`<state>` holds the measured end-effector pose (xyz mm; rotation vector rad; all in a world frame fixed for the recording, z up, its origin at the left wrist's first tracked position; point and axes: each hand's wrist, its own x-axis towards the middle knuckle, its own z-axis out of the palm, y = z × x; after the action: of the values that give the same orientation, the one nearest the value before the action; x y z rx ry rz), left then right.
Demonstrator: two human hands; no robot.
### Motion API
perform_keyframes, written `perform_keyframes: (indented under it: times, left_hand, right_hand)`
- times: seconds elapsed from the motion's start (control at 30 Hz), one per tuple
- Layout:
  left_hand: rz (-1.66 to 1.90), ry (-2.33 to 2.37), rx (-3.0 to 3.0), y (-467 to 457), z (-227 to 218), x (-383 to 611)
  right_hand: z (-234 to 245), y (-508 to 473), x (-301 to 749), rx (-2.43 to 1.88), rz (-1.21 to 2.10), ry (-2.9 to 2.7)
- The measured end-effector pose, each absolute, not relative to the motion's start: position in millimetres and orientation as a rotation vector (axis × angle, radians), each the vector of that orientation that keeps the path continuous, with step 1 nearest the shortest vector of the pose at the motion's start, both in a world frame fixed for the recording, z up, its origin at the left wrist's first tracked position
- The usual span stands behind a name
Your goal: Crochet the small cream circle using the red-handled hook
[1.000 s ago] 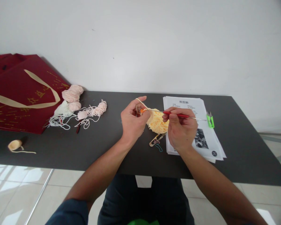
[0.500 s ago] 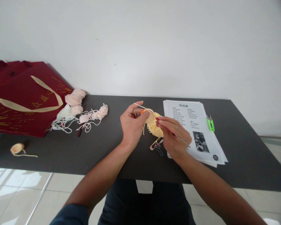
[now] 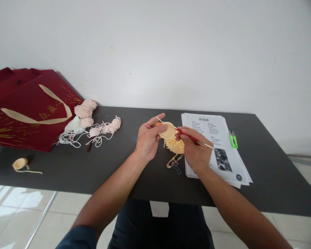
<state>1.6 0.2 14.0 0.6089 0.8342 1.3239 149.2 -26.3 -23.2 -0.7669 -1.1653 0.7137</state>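
Observation:
Between thumb and fingers, my left hand (image 3: pixel 148 137) pinches a round pale-yellow crochet piece (image 3: pixel 168 132), its index finger stretched out with a strand of yarn over it. A small orange item (image 3: pixel 159 123) shows at the piece's upper left edge; its kind is unclear. My right hand (image 3: pixel 197 148) is closed around a crochet hook (image 3: pixel 187 134) with a red grip, whose tip meets the piece's right edge. Beneath both hands lies a skein of yellow yarn (image 3: pixel 175 146). Close by in front are a large safety pin (image 3: pixel 171 162) and a teal chain (image 3: pixel 176 169).
Printed sheets (image 3: pixel 204 119) lie right of my hands, with green thread snips (image 3: pixel 233 140) on their edge. Pale pink yarn (image 3: pixel 85 109) and loose strands sit left, beside dark red gift bags (image 3: pixel 28 103). A small crocheted cup shape (image 3: pixel 20 163) lies near the table's left front.
The crochet piece has turned to show its round face more fully. My left hand has shifted slightly right, and my right hand has moved a little right with the hook.

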Motion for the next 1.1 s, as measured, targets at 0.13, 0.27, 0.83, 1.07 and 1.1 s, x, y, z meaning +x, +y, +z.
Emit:
perform_keyframes:
  times: [0.13, 0.27, 0.83, 1.07, 1.1]
  left_hand:
    - [1.345, 0.846, 0.72, -0.8, 12.5, 2.9]
    - [1.367, 0.967, 0.848, -0.4, 9.3, 4.4]
    - [1.492, 0.995, 1.129, 1.3, 1.2, 0.9]
    - [1.411, 0.93, 1.002, 1.8, 4.1, 0.2]
    - [1.413, 0.928, 0.998, 1.7, 4.3, 0.6]
  right_hand:
    - [-18.7, -15.1, 159.1, -0.726, 0.907, -1.083]
    - [-11.4, -11.3, 169.6, -0.696, 0.812, -1.193]
    - [0.5, -23.3, 167.6, -0.769, 0.758, -1.126]
    - [0.7, -12.0, 172.4, -0.734, 1.122, -0.954]
    - [-0.1, -11.2, 172.6, -0.731, 1.15, -0.937]
